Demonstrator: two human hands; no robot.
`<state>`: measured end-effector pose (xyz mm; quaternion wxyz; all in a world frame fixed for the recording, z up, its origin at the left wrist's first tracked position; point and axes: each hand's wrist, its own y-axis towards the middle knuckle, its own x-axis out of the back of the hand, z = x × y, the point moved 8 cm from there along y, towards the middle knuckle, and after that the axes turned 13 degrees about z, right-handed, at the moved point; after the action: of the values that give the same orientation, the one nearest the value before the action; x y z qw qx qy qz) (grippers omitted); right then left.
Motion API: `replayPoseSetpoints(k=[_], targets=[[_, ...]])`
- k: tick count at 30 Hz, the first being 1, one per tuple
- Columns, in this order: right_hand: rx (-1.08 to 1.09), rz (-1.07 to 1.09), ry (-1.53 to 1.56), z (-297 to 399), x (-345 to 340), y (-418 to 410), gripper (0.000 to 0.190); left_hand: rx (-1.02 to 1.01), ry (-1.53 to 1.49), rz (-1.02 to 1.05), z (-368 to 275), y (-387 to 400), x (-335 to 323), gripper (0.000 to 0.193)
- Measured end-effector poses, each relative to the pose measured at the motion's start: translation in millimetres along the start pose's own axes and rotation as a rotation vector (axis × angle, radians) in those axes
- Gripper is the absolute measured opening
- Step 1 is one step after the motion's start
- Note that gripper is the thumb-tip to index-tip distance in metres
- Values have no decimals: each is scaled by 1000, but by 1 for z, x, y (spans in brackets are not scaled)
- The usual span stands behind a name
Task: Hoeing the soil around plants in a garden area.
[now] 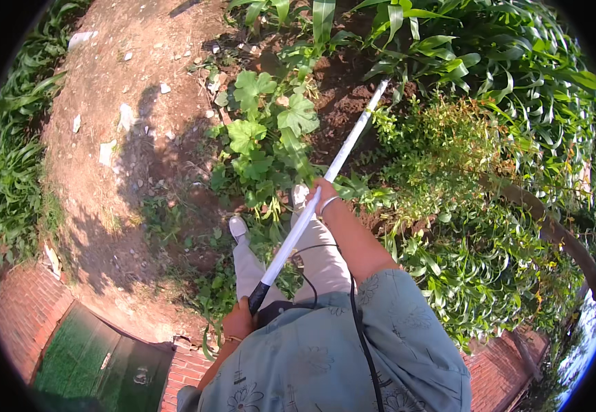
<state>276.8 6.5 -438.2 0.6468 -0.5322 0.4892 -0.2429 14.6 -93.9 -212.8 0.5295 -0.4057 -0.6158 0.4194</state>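
Observation:
A long white pole (352, 139) with a black grip at its near end runs diagonally away from my body. My left hand (239, 322) is wrapped around the black grip at my waist. Further up the shaft, my right hand (324, 195) holds the white part, with a pale bangle at the wrist. The pole's far end meets dark loosened soil (347, 103) beside corn leaves; whether a tool head sits there is hidden. Broad-leaved vine plants (249, 136) grow just left of the shaft, around my shoes.
A leafy shrub (447, 149) and dense corn (514, 67) stand to the right, with a curved woody trunk (560, 232) behind. On the left lies a dirt path (92, 92) with pale stones. A green door (92, 355) in a brick wall (25, 304) is at lower left.

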Motion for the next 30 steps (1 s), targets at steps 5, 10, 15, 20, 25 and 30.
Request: replayPoseSetpoints(k=[5, 10, 15, 20, 25, 30], targets=[[-31, 53, -8, -32, 2, -9, 21, -11, 3, 29, 18, -29, -2, 42], [-264, 195, 219, -172, -22, -62, 18, 132, 145, -74, 126, -108, -15, 39], [-339, 232, 222, -211, -35, -80, 18, 62, 151, -89, 148, -143, -15, 33], [-267, 145, 166, -131, -40, -28, 17, 151, 142, -70, 89, -81, 19, 31], [-42, -17, -45, -57, -35, -20, 19, 54, 57, -12, 47, -45, 22, 38], [103, -39, -47, 17, -38, -32, 20, -63, 10, -5, -9, -34, 51, 47]])
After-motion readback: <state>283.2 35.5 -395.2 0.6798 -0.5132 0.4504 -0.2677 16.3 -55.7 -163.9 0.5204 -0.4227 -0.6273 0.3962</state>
